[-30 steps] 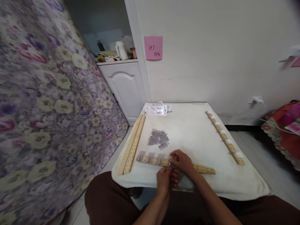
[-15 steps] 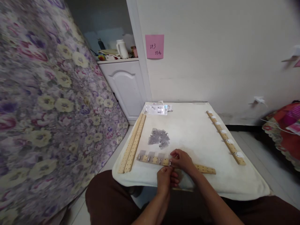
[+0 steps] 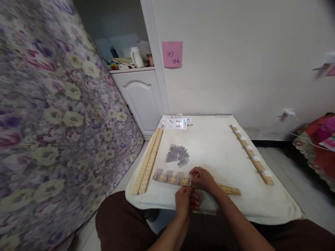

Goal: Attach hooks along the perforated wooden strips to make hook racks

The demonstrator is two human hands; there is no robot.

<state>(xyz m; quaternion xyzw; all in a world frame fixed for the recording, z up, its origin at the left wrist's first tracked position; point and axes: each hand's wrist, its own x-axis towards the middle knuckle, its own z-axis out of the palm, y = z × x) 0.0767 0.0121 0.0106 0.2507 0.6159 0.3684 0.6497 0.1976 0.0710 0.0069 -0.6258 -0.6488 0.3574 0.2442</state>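
Observation:
A perforated wooden strip (image 3: pixel 230 190) lies crosswise near the front of the table. Along its left half sit several small silver metal pieces with greyish square cards (image 3: pixel 166 179). My right hand (image 3: pixel 203 179) is closed from above on another silver piece (image 3: pixel 190 183) at the strip's middle, fingertips pinched. Just below, my left hand (image 3: pixel 184 199) is closed, its thumb and index finger pressed together against the strip's near edge by the same piece. What lies between the left fingertips is hidden. Beyond the strip rests a loose pile of the carded silver pieces (image 3: pixel 178 155).
Two more perforated strips (image 3: pixel 150 160) lie along the table's left edge. A strip with white-carded pieces (image 3: pixel 251 155) lies at the right. Clear packaging (image 3: pixel 174 123) sits at the back left of the white-covered table (image 3: pixel 209 139). A floral curtain (image 3: pixel 65 122) hangs at left.
The view has shifted very slightly. Both hands stay at the same silver piece, with only a tiny movement of the fingers.

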